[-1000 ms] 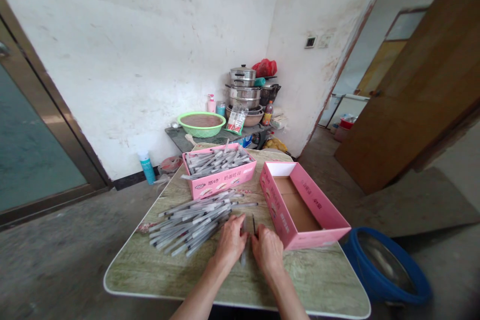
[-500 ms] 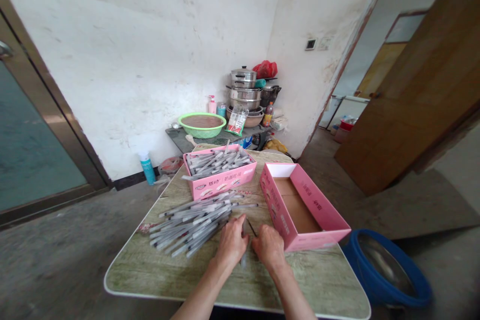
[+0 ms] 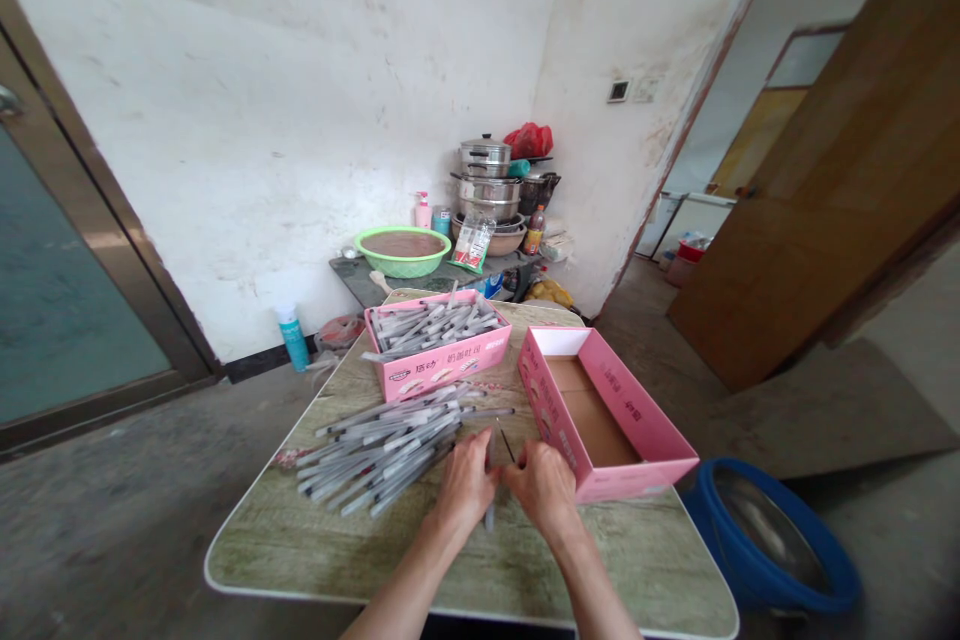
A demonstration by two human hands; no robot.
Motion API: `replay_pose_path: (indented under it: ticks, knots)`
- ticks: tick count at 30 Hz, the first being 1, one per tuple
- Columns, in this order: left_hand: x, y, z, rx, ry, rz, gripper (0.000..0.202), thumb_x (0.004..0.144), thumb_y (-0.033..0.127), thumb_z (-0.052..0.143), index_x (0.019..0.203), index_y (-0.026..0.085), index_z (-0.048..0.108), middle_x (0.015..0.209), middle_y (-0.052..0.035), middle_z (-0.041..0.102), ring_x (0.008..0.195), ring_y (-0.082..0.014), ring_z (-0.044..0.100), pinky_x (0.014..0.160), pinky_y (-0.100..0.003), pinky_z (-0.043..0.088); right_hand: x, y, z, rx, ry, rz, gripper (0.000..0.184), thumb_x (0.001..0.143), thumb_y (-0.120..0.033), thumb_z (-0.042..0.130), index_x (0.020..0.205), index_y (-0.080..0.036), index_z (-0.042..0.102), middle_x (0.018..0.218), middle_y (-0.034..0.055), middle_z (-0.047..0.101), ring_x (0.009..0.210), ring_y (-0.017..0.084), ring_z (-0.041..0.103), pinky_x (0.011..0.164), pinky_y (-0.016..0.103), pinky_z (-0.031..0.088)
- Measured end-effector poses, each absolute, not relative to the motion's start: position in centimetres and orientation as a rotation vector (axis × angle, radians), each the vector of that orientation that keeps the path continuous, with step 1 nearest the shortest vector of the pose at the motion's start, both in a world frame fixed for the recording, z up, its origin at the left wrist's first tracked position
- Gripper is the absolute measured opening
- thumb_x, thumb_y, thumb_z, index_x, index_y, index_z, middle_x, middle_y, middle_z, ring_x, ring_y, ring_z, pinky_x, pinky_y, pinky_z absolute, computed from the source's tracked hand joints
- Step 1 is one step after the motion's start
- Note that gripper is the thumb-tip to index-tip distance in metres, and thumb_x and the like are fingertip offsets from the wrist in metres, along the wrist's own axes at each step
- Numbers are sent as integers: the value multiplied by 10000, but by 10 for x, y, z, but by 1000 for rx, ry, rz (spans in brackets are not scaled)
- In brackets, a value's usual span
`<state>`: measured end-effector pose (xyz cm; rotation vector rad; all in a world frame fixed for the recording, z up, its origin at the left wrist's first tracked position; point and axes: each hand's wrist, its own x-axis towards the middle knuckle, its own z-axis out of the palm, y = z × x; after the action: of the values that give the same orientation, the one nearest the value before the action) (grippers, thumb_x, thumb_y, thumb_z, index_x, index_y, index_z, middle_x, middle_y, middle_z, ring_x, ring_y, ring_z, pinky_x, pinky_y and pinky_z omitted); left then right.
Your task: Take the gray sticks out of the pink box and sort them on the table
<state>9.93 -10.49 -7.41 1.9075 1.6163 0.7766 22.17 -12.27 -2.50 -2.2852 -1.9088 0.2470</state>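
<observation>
My left hand (image 3: 465,485) and my right hand (image 3: 541,485) are close together over the near middle of the table (image 3: 315,550), fingers curled. Between them they hold a clear pen barrel (image 3: 489,516) pointing toward me and a thin dark refill (image 3: 506,441) sticking up past the fingers. A heap of several grey pen barrels (image 3: 382,442) lies just left of my left hand. An empty pink box (image 3: 637,425) stands right beside my right hand.
A second pink box (image 3: 442,363) filled with pens sits at the table's far side. A blue tub (image 3: 780,540) stands on the floor at the right. Behind are a low stand with a green basin (image 3: 403,250) and stacked pots (image 3: 487,182), and a wooden door (image 3: 840,190).
Both hands stayed in place and drew slightly closer together; the dark refill tilted a little. The camera shifted slightly.
</observation>
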Motion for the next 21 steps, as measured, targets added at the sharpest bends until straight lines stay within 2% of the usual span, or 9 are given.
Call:
replay_pose_path:
  ticks: [5, 8, 14, 21]
  knots:
    - [99, -103, -76, 1914, 1594, 808, 460, 721, 120, 625, 1176, 178, 595, 873, -56, 670, 807, -191, 614, 739, -276, 454, 222, -124, -13, -2276, -1902, 183, 168, 750, -247, 523, 786, -197, 679, 807, 82, 722, 812, 209, 681, 653, 234, 442]
    - [102, -103, -76, 1942, 1543, 820, 399, 718, 84, 606, 1103, 186, 630, 862, -48, 668, 789, -178, 609, 724, -262, 449, 222, -125, -19, -2308, -1918, 149, 180, 756, -228, 524, 817, -172, 683, 836, 104, 722, 827, 213, 683, 667, 232, 453]
    - [107, -101, -85, 1906, 1578, 835, 544, 682, 69, 640, 1217, 152, 582, 914, -62, 673, 799, -173, 606, 768, -270, 461, 224, -128, -46, -2373, -1902, 162, 201, 776, -213, 517, 857, -134, 684, 880, 130, 721, 863, 242, 683, 717, 271, 489]
    - [107, -99, -91, 1889, 1567, 902, 531, 688, 49, 611, 1213, 126, 593, 891, -74, 677, 788, -176, 609, 774, -279, 468, 220, -120, -53, -2374, -1860, 228, 235, 794, -300, 540, 841, -131, 696, 849, 145, 722, 853, 252, 691, 679, 272, 507]
